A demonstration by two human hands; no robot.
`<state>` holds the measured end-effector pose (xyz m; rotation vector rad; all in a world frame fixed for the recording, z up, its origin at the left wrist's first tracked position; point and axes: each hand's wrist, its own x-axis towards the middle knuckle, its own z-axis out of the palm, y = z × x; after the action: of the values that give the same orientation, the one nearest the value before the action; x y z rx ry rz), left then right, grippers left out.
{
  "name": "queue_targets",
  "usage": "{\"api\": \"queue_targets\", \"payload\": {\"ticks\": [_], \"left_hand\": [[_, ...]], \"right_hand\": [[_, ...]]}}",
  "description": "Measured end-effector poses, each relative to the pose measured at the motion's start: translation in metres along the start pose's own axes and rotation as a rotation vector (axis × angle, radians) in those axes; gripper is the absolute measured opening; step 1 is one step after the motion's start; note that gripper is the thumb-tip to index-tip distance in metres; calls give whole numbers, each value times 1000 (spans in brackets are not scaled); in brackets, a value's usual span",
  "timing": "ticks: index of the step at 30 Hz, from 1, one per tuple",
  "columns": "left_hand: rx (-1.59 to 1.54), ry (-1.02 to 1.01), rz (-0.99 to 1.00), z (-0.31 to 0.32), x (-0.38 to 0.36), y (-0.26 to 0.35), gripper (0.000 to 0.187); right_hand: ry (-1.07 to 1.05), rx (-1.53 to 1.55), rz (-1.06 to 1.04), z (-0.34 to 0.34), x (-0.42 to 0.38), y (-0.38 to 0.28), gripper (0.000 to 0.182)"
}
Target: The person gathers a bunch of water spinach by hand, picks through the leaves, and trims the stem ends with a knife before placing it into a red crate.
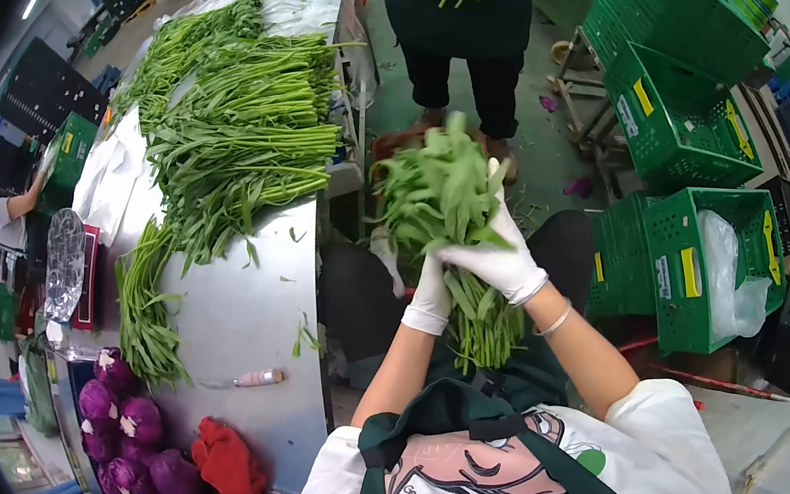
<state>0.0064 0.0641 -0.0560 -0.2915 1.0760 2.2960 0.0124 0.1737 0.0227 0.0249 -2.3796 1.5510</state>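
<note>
In white gloves, both my hands hold a bunch of leafy greens (444, 188) in front of my lap. Its leaves point away from me and the cut stems (484, 335) toward me. My left hand (429, 292) grips the bunch from the left, its fingers partly hidden behind the leaves. From the right, my right hand (505, 254) is wrapped round the middle, with some fingers reaching up along the leaves. On the metal table to my left lies a large pile of the same greens (240, 124). A smaller bunch (145, 303) lies nearer to me.
On the metal table (258, 288) lie a knife (257, 378), a red cloth (231, 467) and purple onions (139, 418). Green crates (716, 262) stand at my right, one holding clear plastic. A person (454, 43) holding greens stands ahead; another person (7, 203) is at far left.
</note>
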Motion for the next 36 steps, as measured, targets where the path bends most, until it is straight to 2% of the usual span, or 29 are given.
{"api": "queue_targets", "payload": {"ticks": [1,4,5,8,10,11,12,14,15,18,19,22,23,28,30,32,33,34,36], "left_hand": [[-59,-67,25,4,0,5,69],[-114,-251,106,8,-5,10,73],[-108,-306,128,7,-8,8,74],[185,-287,25,4,-2,1,64],[215,-265,34,15,-5,9,56],[230,-254,39,20,-8,12,53],[60,-285,10,24,-9,13,45],[121,-266,-2,20,-5,14,45],[120,-258,9,20,-5,15,45],[141,-256,26,27,-3,15,46],[164,-266,26,31,-4,15,46],[345,-324,18,43,-7,7,42],[382,-320,67,48,-7,0,41],[546,-283,191,57,-4,-8,46],[603,-355,161,52,0,-12,57],[541,-443,88,47,-2,-10,61],[546,-523,-23,49,-11,8,65],[509,-598,-35,49,-16,20,66],[603,-492,123,46,-14,31,61]], "right_hand": [[25,414,56,6,-5,7,102],[110,380,243,1,-6,5,96],[43,192,155,-3,-6,14,90],[-164,255,194,-12,-1,15,74],[-366,221,176,-34,12,2,59],[-490,273,298,-53,22,-8,62],[-616,322,419,-72,30,-16,66],[-561,205,286,-93,34,-14,74],[-491,116,224,-96,31,-8,91],[-336,329,342,-85,11,26,103],[-364,286,349,-83,9,33,109],[-351,650,387,-77,16,27,105],[-298,654,432,-75,15,24,103],[-52,663,252,-54,10,10,84],[-1,763,264,-52,7,9,77],[-2,796,283,-57,3,7,81],[1,811,290,-61,0,7,82],[-4,811,241,-61,-3,10,82],[25,720,178,-61,-9,0,81]]}}
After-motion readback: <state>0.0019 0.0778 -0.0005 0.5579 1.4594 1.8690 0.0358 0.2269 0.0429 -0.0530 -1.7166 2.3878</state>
